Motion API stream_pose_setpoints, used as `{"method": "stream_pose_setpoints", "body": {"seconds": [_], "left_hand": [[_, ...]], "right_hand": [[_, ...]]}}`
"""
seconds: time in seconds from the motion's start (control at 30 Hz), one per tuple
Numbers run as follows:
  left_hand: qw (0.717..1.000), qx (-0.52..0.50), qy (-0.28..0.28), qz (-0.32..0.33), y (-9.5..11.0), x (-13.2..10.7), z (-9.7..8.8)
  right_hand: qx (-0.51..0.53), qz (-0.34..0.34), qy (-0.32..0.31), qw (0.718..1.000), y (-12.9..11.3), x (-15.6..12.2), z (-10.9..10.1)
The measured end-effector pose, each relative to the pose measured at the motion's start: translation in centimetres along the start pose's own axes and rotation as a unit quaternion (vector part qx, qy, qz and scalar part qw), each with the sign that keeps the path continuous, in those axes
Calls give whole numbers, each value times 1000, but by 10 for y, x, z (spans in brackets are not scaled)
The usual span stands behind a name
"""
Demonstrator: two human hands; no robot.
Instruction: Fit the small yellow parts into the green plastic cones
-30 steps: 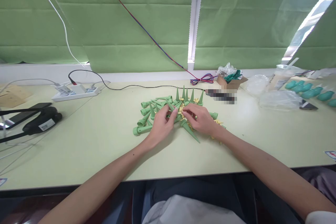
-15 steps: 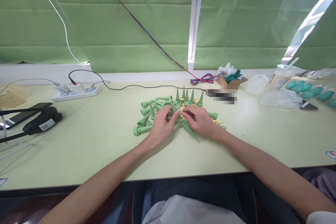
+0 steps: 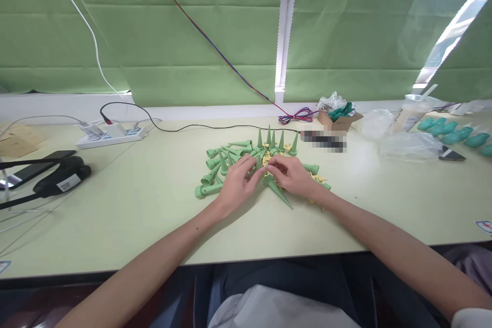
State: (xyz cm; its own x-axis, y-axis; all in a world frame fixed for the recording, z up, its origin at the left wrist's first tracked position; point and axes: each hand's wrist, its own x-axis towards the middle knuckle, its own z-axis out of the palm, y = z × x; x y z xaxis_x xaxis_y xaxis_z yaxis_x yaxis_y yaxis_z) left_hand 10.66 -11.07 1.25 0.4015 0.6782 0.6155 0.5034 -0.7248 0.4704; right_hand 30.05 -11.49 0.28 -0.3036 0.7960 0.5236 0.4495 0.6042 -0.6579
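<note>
My left hand (image 3: 240, 183) is closed around a green plastic spike (image 3: 259, 162), its point up and its lower end hidden by the fingers. Against its thumb, the fingertips of my right hand (image 3: 289, 174) pinch together; whatever is between them is too small to make out. Around both hands lie several more green spikes with ribbed collars, some standing, such as one standing spike (image 3: 294, 144), others on their sides, such as one lying spike (image 3: 209, 190). Small yellow pieces (image 3: 318, 178) are scattered among them, partly hidden by my right hand.
A black cable crosses the table from a white power strip (image 3: 111, 136) to a blurred dark object (image 3: 323, 140). Farther right are a small cardboard box (image 3: 338, 122), plastic bags, a drink cup (image 3: 409, 115) and teal parts (image 3: 455, 135). A black strapped device (image 3: 63, 174) sits at left.
The spike in my left hand has tipped more upright and shifted slightly right. Both hands stay close together, with only small finger movements.
</note>
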Motion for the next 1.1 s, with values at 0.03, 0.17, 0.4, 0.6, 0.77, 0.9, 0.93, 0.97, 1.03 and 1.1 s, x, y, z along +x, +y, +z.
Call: {"method": "stream_pose_setpoints", "body": {"seconds": [0.03,0.17,0.4,0.6,0.77,0.9,0.93,0.97,1.03,1.1], "left_hand": [[1000,0,-2,0,0,0,0],[1000,-13,1,-18,0,0,1],[1000,-16,11,-1,1,1,2],[999,-28,10,21,0,-1,2],[999,-26,4,39,-1,-1,1],[999,-17,3,49,-2,-1,2],[999,-17,4,46,-2,-2,2],[999,-19,7,42,-1,-2,2],[999,-25,14,33,0,-2,3],[999,-32,24,29,2,-1,3]], "right_hand": [[0,2,-1,1000,0,0,0],[0,13,1,1000,-2,1,-1],[-16,16,9,1000,-6,2,-2],[31,47,-4,998,-6,1,0],[142,114,-32,983,-9,2,-1],[194,147,-44,969,-11,2,-2],[198,148,-41,968,-11,2,-2],[202,148,-37,967,-12,2,-2],[209,145,-30,967,-12,2,-2],[213,140,-21,967,-13,3,-1]]}}
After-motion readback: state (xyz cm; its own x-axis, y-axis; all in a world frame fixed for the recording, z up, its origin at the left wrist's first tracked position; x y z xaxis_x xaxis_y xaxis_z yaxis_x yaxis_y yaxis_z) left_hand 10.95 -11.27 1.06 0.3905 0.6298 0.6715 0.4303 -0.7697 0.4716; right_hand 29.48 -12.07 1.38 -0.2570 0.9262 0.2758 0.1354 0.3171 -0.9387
